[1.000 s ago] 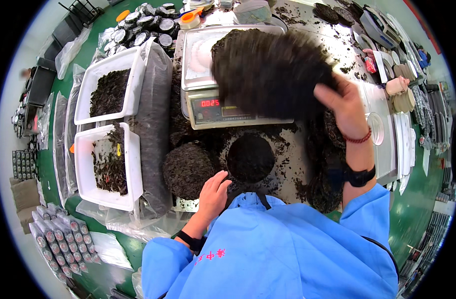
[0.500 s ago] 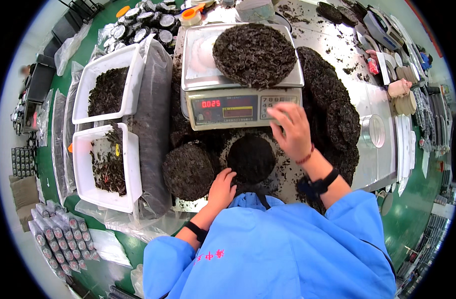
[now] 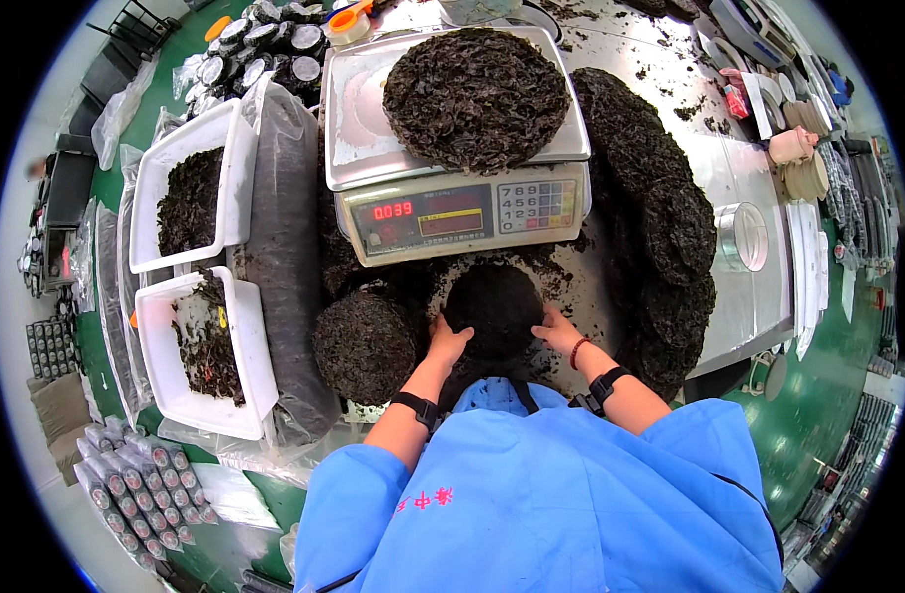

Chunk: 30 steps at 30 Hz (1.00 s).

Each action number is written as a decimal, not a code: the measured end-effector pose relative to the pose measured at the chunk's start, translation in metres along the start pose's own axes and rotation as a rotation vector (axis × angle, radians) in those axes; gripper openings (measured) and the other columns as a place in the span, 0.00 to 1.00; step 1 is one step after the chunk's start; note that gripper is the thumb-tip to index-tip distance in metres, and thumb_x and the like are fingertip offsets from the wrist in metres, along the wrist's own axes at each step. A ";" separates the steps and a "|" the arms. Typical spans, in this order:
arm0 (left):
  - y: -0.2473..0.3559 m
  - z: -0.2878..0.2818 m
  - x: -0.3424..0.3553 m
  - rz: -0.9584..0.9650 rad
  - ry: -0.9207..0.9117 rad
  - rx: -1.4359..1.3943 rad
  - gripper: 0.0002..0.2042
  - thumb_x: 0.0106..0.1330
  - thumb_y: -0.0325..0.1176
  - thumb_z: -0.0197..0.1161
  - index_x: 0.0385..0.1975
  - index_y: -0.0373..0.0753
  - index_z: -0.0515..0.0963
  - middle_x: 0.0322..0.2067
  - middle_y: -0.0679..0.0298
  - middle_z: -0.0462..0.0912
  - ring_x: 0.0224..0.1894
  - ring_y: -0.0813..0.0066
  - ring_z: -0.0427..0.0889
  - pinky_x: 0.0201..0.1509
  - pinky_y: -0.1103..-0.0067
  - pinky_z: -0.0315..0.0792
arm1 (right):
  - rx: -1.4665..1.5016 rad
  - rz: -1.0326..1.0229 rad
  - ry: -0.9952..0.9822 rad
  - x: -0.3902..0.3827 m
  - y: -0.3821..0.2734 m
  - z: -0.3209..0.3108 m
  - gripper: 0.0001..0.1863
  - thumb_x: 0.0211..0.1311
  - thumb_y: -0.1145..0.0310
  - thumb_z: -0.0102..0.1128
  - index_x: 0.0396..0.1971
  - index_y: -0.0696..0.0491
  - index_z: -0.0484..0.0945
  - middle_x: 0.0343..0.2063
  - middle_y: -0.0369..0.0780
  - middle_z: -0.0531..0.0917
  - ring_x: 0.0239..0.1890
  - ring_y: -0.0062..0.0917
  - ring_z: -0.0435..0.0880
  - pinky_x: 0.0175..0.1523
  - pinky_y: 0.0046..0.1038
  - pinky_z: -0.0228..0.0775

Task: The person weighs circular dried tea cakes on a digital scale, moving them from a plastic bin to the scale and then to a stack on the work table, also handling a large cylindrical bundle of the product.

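A round, smooth black seaweed cake (image 3: 493, 311) lies low in front of me, with my hands on either side of it. My left hand (image 3: 448, 341) grips its left edge, thumb towards the rim. On the opposite edge, my right hand (image 3: 556, 331) holds it too, its fingertips partly hidden at the rim. Just beyond stands a weighing scale (image 3: 462, 212) with lit red digits. A larger, rougher seaweed cake (image 3: 477, 99) rests on its metal pan, towards the right. Left of my left hand is another round seaweed cake (image 3: 364, 346).
Overlapping seaweed cakes (image 3: 660, 217) line the scale's right side. Two white bins (image 3: 141, 336) with loose seaweed stand left, beside a long filled plastic bag (image 3: 283, 237). A clear ring (image 3: 741, 237) sits on the right tabletop. Wrapped round packs (image 3: 265, 44) are piled far left.
My right hand has come down from the scale's keypad to the black cake's right edge. My left hand has closed on its left edge. The scale's digits have changed.
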<state>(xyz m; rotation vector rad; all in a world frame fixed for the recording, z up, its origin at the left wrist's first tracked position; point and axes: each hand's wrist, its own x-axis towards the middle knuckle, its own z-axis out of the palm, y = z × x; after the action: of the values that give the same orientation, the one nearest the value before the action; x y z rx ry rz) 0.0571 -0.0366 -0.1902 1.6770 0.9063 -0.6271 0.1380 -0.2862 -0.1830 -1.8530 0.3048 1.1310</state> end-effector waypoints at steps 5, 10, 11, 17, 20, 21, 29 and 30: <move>0.011 -0.010 -0.015 0.018 -0.028 -0.099 0.39 0.59 0.35 0.64 0.68 0.30 0.51 0.66 0.41 0.57 0.70 0.51 0.57 0.69 0.70 0.57 | 0.002 -0.005 0.034 0.000 -0.007 -0.001 0.33 0.62 0.68 0.61 0.65 0.55 0.59 0.55 0.45 0.74 0.49 0.30 0.76 0.50 0.32 0.70; 0.017 -0.004 -0.031 0.119 0.077 -0.063 0.38 0.60 0.32 0.62 0.68 0.28 0.51 0.63 0.41 0.64 0.65 0.51 0.65 0.67 0.71 0.60 | -0.393 -0.359 0.123 -0.044 -0.067 0.000 0.32 0.56 0.68 0.64 0.61 0.57 0.66 0.50 0.49 0.74 0.53 0.44 0.74 0.54 0.35 0.70; 0.013 -0.003 -0.030 0.127 0.088 -0.076 0.38 0.60 0.32 0.62 0.68 0.28 0.51 0.63 0.41 0.64 0.66 0.51 0.65 0.67 0.71 0.59 | -0.425 -0.646 0.228 -0.063 -0.097 0.006 0.31 0.53 0.70 0.66 0.59 0.55 0.67 0.47 0.47 0.73 0.51 0.44 0.74 0.53 0.36 0.70; 0.004 -0.007 -0.034 0.168 0.057 -0.188 0.39 0.60 0.30 0.63 0.68 0.29 0.49 0.64 0.44 0.63 0.66 0.54 0.65 0.68 0.72 0.58 | -0.789 -1.552 0.702 -0.102 -0.282 -0.018 0.40 0.40 0.65 0.75 0.58 0.51 0.67 0.57 0.42 0.70 0.62 0.38 0.67 0.67 0.40 0.56; 0.000 -0.008 -0.031 0.195 0.004 -0.293 0.37 0.60 0.28 0.63 0.68 0.30 0.51 0.63 0.46 0.65 0.65 0.57 0.66 0.67 0.73 0.59 | -1.049 -1.410 0.651 -0.069 -0.315 -0.044 0.45 0.38 0.57 0.75 0.60 0.51 0.65 0.60 0.41 0.68 0.67 0.35 0.61 0.73 0.38 0.47; 0.000 -0.010 -0.031 0.198 -0.020 -0.337 0.36 0.60 0.28 0.63 0.67 0.30 0.52 0.62 0.47 0.66 0.64 0.58 0.67 0.67 0.73 0.60 | -1.148 -1.418 0.658 -0.061 -0.316 -0.047 0.45 0.39 0.54 0.75 0.60 0.50 0.65 0.58 0.39 0.70 0.65 0.34 0.63 0.73 0.37 0.46; 0.020 -0.014 -0.042 0.091 -0.103 -0.438 0.27 0.63 0.26 0.58 0.63 0.31 0.61 0.56 0.53 0.74 0.57 0.62 0.73 0.61 0.73 0.66 | -1.222 -1.557 1.055 -0.062 -0.268 -0.129 0.27 0.52 0.71 0.57 0.57 0.44 0.71 0.40 0.36 0.72 0.45 0.28 0.73 0.54 0.33 0.65; 0.020 -0.015 -0.041 0.103 -0.123 -0.444 0.27 0.64 0.26 0.57 0.63 0.32 0.61 0.56 0.53 0.74 0.57 0.62 0.73 0.61 0.73 0.66 | -1.192 -1.479 1.131 -0.060 -0.266 -0.150 0.29 0.50 0.73 0.60 0.57 0.45 0.71 0.40 0.36 0.72 0.45 0.29 0.72 0.52 0.34 0.65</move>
<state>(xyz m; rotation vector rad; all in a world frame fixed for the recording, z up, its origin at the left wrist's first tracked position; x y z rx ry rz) 0.0494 -0.0359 -0.1426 1.2634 0.7965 -0.4167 0.3531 -0.2736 0.0423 -2.5456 -1.2283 -1.0638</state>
